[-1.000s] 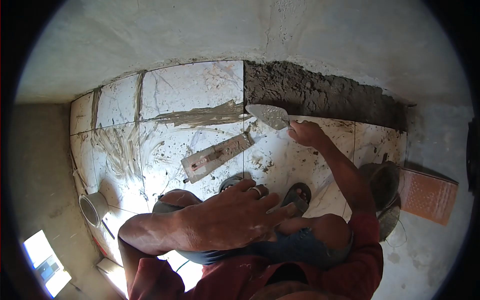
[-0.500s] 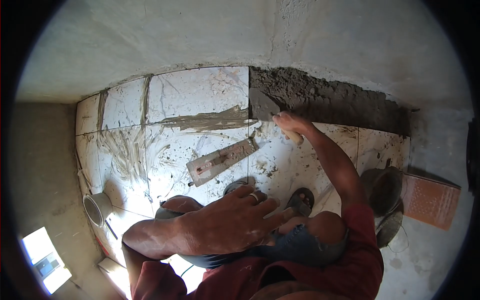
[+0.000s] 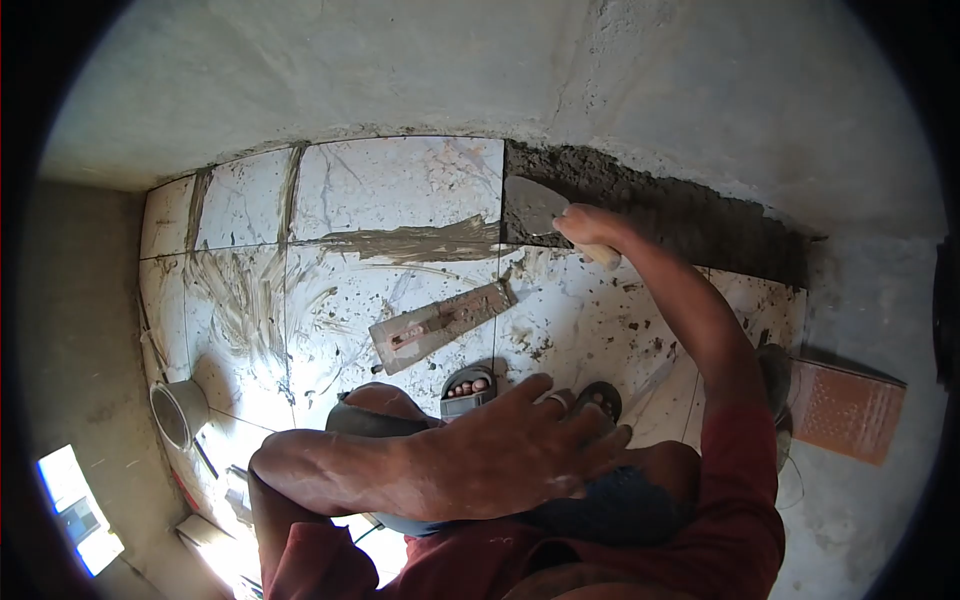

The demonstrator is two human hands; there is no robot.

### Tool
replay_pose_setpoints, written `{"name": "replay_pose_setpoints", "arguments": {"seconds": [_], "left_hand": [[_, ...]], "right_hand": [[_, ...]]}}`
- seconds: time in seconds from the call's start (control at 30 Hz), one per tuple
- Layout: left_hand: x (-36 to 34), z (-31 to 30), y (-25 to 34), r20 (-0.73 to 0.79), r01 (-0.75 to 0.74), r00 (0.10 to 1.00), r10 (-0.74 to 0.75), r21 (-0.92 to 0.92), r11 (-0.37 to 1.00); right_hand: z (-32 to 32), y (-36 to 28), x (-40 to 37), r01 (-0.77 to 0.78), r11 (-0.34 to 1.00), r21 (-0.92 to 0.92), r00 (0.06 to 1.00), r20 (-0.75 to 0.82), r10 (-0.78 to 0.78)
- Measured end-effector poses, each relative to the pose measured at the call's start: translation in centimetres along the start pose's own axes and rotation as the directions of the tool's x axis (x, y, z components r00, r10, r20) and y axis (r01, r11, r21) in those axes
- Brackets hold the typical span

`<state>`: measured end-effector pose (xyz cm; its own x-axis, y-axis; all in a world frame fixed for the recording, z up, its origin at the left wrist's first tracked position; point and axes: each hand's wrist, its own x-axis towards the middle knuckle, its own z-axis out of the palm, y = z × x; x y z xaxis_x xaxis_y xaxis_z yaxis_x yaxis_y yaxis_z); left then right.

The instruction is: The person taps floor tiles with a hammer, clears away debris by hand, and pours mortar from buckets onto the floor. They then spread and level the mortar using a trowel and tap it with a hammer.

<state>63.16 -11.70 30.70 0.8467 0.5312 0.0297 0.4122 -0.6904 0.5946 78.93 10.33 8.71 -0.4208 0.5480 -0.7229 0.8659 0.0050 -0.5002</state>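
Note:
My right hand is closed on the wooden handle of a pointed trowel. The trowel's blade lies flat on the grey mortar, beside the edge of a white marbled tile. My left hand, with a ring on one finger, hangs over my knees, its fingers spread and nothing in it. A flat rectangular float with a red-brown handle rests on the tiles between the mortar and my feet.
A pale bucket stands at the left wall. On the right, an orange textured tile lies near a dark container. Sandals are on my feet. Mortar smears and crumbs mark the floor tiles.
The trowel blade has turned slightly and lies flatter on the mortar near the tile edge. My left hand has shifted a little to the right, and more of the left sandal shows.

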Motion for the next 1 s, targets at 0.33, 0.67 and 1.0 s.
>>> {"name": "replay_pose_setpoints", "arguments": {"seconds": [0.33,0.67,1.0], "left_hand": [[1.0,0.2,0.1,-0.111,-0.046,0.993,0.049,0.029,0.999],[1.9,0.0,0.1,-0.266,-0.067,0.962,0.056,-0.031,0.997],[1.4,0.4,0.3,-0.324,-0.059,0.945,0.044,-0.036,0.998]], "right_hand": [[2.2,0.0,-2.2,-0.091,0.995,0.031,0.959,0.273,0.079],[1.3,-1.3,2.7,-0.166,0.983,0.076,0.981,0.11,0.157],[1.0,-0.4,-0.8,-0.182,0.983,-0.018,0.956,0.232,0.181]]}}
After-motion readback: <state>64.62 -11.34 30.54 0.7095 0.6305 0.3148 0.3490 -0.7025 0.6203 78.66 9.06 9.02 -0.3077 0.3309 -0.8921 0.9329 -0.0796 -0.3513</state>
